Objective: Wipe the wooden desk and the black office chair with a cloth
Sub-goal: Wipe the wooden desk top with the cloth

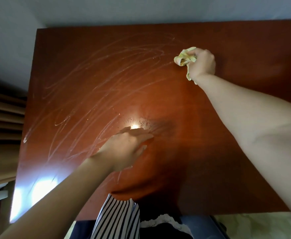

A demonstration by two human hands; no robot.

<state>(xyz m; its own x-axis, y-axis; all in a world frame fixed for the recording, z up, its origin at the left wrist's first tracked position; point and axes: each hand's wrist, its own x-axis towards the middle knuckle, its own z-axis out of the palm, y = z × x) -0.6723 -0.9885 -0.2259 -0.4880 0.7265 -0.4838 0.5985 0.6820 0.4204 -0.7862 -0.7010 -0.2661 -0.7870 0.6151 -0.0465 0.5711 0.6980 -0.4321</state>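
The yellow cloth [186, 56] is scrunched up in a ball on the desk [227, 152], near the far edge and over toward the right side. The right hand [202, 63] holds it. The fingers [196, 52] of this hand are curled tight round the cloth, and a bit of cloth hangs out under the wrist. The cloth touches the wood.

The desk is red-brown and shiny. Lots of pale curvy streaks [89, 75] run over its left half, from the far edge down to the near edge. A small bright light spot [134, 126] shines in the middle of the desk.

The left hand [127, 149] is just by that bright spot, in the middle of the desk. It holds nothing. Its fingers look straight and close together and point to the right, but they are blurry.

Striped clothing [117, 219] hangs at the near edge of the desk. A brown curtain [1, 135] is past the left edge. A grey wall [106, 9] is behind the far edge. A pale floor [262, 225] shows below the near right corner.
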